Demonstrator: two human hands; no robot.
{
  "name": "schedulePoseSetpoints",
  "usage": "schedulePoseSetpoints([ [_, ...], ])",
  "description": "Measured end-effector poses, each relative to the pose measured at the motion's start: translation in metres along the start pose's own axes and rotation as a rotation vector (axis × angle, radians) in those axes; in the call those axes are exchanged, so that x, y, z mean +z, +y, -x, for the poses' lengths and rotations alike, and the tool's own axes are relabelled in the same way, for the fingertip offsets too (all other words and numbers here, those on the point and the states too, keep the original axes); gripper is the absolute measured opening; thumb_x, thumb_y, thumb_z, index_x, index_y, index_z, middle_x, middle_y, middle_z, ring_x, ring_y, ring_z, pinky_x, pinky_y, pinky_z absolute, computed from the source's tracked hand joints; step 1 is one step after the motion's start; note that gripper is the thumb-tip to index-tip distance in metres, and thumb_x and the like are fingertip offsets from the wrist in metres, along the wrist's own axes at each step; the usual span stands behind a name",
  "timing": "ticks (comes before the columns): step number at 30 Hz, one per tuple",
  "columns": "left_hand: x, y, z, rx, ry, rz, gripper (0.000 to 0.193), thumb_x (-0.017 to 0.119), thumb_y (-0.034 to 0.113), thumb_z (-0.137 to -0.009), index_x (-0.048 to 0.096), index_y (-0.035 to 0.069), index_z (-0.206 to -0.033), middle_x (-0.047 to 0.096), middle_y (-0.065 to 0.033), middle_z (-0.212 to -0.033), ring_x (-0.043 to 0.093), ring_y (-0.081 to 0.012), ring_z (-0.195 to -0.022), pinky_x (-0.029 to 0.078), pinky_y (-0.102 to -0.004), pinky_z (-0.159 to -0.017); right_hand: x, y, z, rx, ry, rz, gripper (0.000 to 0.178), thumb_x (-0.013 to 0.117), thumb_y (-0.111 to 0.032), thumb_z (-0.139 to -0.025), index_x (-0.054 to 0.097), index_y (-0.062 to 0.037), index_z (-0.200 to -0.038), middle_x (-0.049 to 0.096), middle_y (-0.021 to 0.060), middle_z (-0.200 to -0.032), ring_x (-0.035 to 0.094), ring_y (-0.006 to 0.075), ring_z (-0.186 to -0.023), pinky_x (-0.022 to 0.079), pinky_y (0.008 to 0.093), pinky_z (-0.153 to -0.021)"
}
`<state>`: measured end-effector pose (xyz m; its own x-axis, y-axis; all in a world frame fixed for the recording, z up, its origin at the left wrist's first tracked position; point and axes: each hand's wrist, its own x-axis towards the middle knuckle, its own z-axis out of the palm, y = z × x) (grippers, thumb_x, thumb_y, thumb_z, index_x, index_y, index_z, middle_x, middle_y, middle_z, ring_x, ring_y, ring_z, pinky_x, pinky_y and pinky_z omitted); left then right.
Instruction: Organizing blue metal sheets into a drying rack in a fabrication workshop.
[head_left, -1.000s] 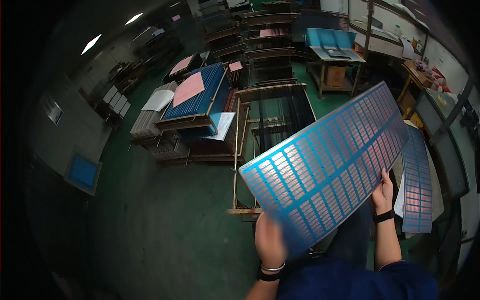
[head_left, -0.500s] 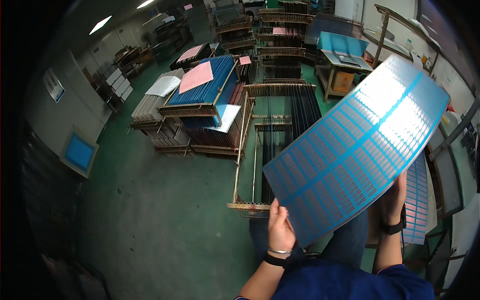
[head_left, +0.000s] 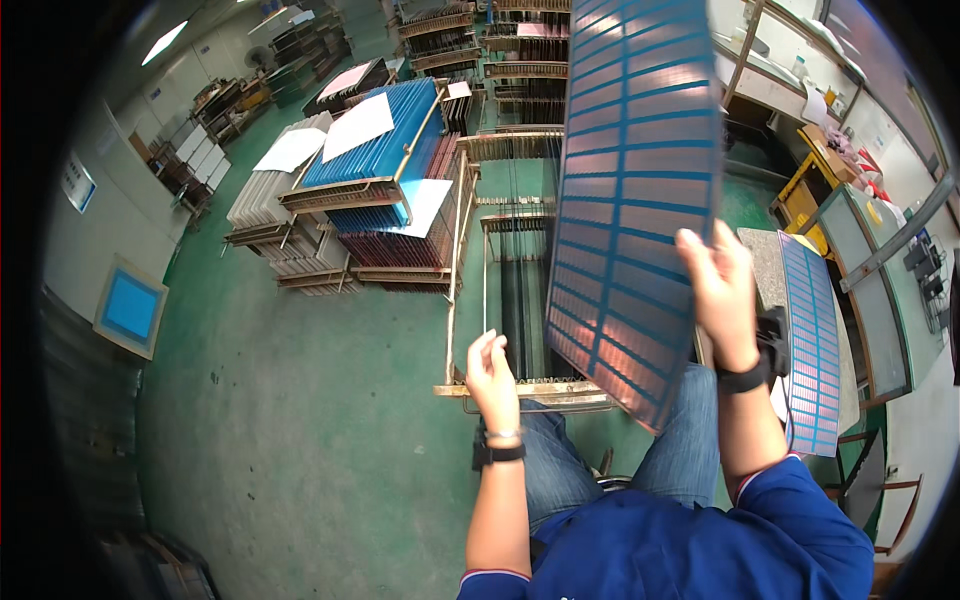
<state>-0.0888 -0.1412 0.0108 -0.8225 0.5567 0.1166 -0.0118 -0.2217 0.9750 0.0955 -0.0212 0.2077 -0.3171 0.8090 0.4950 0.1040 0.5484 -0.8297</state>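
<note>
Two hands (head_left: 493, 380) (head_left: 722, 295); two blue-gridded panels (head_left: 640, 200) (head_left: 810, 345)

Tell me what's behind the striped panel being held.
Behind the striped panel stands a metal rack; its left side and some dark sheets inside show. The panel covers much of the rack's right side, hiding whatever sits there.

No text is readable, even on the wall sign (head_left: 79, 184).

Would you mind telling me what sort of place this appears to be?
Probably a factory workshop, perhaps for circuit boards: the right hand holds a patterned panel, a slotted rack stands in front, and blue sheets stand packed in another rack.
</note>
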Motion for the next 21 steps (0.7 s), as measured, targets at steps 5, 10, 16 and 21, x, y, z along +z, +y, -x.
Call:
schedulePoseSetpoints([
  [5,0.008,-0.029,-0.039,0.249,-0.191,-0.576,0.027,0.054,0.013,-0.085,0.056,0.002,-0.109,0.058,-0.0192,-0.105,0.055,-0.0361,-0.098,0.044,-0.0403,-0.088,0.065,0.03,-0.017,0.062,-0.054,0.265,0.025,0.055,-0.009,-0.082,0.055,0.0055,-0.103,0.058,0.0167,-0.065,0.055,0.0203,-0.056,0.045,0.031,-0.055],
  [10,0.014,-0.053,-0.032,0.102,-0.246,-0.599,0.03,0.044,0.016,-0.093,0.051,-0.001,-0.116,0.057,-0.0232,-0.108,0.053,-0.0363,-0.104,0.041,-0.0398,-0.091,0.087,0.049,-0.039,-0.033,-0.126,0.416,0.023,0.051,-0.008,-0.078,0.057,0.0051,-0.096,0.058,0.0234,-0.067,0.058,0.0373,-0.063,0.047,0.0408,-0.06],
  [16,0.018,-0.05,-0.026,0.1,-0.227,-0.669,0.031,0.04,0.02,-0.095,0.049,0.003,-0.12,0.054,-0.0233,-0.114,0.054,-0.0395,-0.102,0.045,-0.0422,-0.086,0.095,0.067,-0.062,0.075,-0.163,0.404,0.023,0.048,-0.008,-0.074,0.06,0.005,-0.088,0.058,0.0242,-0.067,0.059,0.0375,-0.065,0.047,0.0403,-0.062],
  [21,0.018,-0.044,-0.024,0.069,-0.227,-0.688,0.031,0.039,0.021,-0.095,0.049,0.004,-0.12,0.054,-0.0204,-0.115,0.054,-0.0386,-0.102,0.045,-0.0426,-0.086,0.102,0.082,-0.073,0.159,-0.228,0.324,0.019,0.05,-0.009,-0.074,0.057,0.0066,-0.083,0.06,0.0146,-0.065,0.057,0.0185,-0.06,0.045,0.0334,-0.06],
])
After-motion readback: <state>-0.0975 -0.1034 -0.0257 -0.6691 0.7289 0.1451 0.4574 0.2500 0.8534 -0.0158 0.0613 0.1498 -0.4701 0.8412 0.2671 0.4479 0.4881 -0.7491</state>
